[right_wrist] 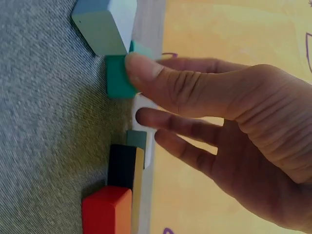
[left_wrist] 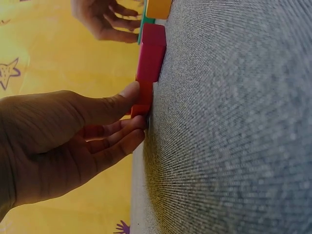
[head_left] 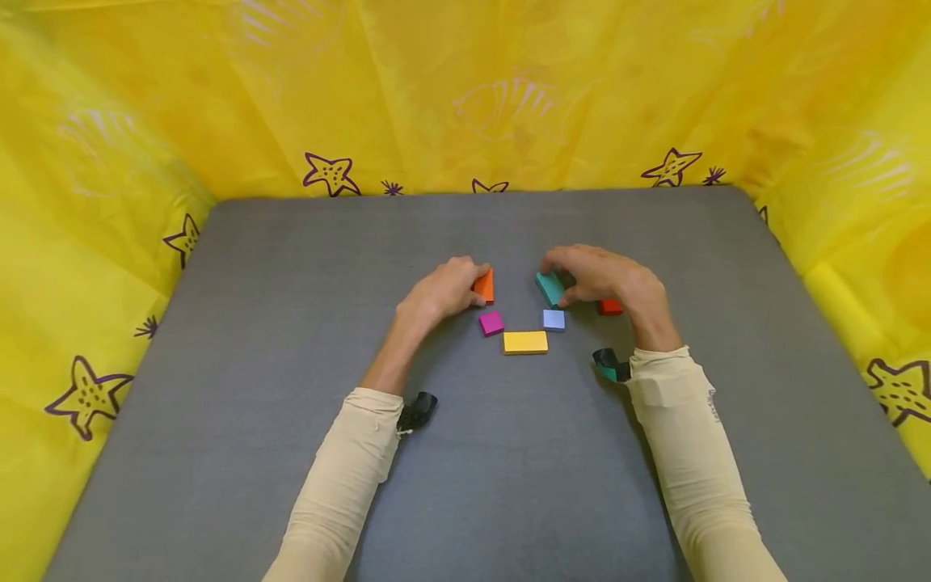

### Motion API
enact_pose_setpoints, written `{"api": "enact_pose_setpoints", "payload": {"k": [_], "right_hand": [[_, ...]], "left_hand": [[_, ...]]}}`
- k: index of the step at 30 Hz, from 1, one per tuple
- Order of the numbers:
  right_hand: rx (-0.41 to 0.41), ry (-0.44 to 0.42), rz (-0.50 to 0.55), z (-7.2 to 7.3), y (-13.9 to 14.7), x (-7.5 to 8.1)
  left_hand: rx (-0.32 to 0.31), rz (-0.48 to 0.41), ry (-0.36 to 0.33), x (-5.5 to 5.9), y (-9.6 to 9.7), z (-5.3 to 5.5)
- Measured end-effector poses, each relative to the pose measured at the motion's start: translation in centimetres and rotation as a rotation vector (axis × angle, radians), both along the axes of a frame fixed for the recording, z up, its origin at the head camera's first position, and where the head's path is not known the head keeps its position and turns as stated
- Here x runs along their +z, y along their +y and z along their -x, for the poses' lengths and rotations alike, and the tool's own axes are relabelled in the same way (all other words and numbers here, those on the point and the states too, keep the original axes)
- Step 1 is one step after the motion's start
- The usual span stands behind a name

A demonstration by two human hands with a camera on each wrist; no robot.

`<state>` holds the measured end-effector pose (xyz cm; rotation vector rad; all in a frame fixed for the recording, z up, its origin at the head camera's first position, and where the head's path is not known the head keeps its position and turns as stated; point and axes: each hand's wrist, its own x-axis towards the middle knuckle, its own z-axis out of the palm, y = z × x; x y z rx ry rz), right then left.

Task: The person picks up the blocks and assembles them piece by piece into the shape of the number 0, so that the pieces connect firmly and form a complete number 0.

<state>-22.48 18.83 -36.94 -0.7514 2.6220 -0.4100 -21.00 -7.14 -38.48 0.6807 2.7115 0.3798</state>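
My left hand (head_left: 445, 288) pinches an orange block (head_left: 484, 285) between thumb and fingers at its two ends. In the left wrist view the thumb lies on its near edge, just past a magenta block (left_wrist: 150, 58). Across from it, my right hand (head_left: 600, 275) pinches a teal green block (head_left: 549, 288), which lies slanted on the table; the thumb covers part of it in the right wrist view. Closer to me lie the small magenta block, a small light blue block (head_left: 553, 320) and a long yellow block (head_left: 525, 343), close together between the hands.
A red block (head_left: 609, 307) lies by the right wrist, partly covered. Beyond it in the right wrist view stand a dark block (right_wrist: 121, 165) and a white piece (right_wrist: 141, 105), hidden overhead. Yellow patterned cloth (head_left: 509, 97) borders the grey table (head_left: 291, 323).
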Motion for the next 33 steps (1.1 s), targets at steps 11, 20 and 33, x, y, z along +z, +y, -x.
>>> {"api": "enact_pose_setpoints", "payload": {"k": [11, 20, 33], "right_hand": [[0.002, -0.003, -0.021, 0.4, -0.6, -0.3], [0.001, -0.032, -0.035, 0.4, -0.6, -0.1], [-0.057, -0.049, 0.122, 0.3, 1.9, 1.7]], "left_hand": [[-0.007, 0.016, -0.018, 0.1, 0.4, -0.2], [0.021, 0.001, -0.029, 0.0, 0.6, -0.2], [0.011, -0.007, -0.033, 0.3, 0.4, -0.2]]}}
